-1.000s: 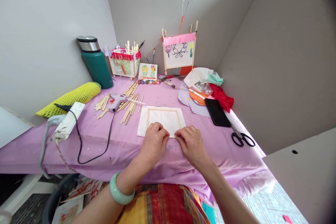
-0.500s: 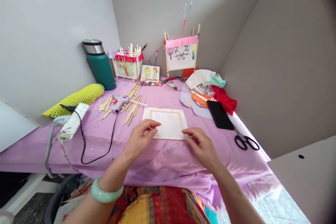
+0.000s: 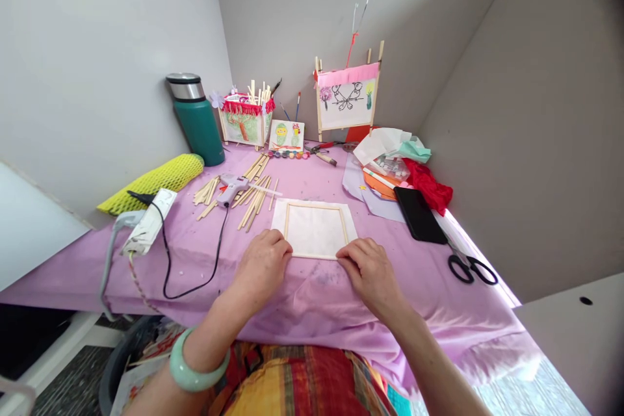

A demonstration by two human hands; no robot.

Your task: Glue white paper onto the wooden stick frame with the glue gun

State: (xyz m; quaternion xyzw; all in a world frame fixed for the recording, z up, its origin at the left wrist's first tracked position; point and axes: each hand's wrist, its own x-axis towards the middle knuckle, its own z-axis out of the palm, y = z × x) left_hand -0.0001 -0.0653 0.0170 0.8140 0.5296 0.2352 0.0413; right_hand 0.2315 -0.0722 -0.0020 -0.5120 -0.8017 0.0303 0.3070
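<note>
just below the middle of the frame, i have the left hand [image 3: 263, 263] and the right hand [image 3: 370, 273] at the near corners of a stick frame [image 3: 313, 257], fingertips brought together on each corner; how firmly, i cannot tell. the stick frame lies flat over a white sheet [image 3: 314, 232] on purple cloth [image 3: 316, 175]. left of center, i note a glue gun [image 3: 233, 191] among loose sticks [image 3: 253, 201]; right of center, a black phone [image 3: 419, 214]; farther lower right, scissors [image 3: 468, 262].

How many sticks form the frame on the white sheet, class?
4: far stick, near stick, left stick, right stick. Fingers cover the near corners, so more may be hidden there.
</note>
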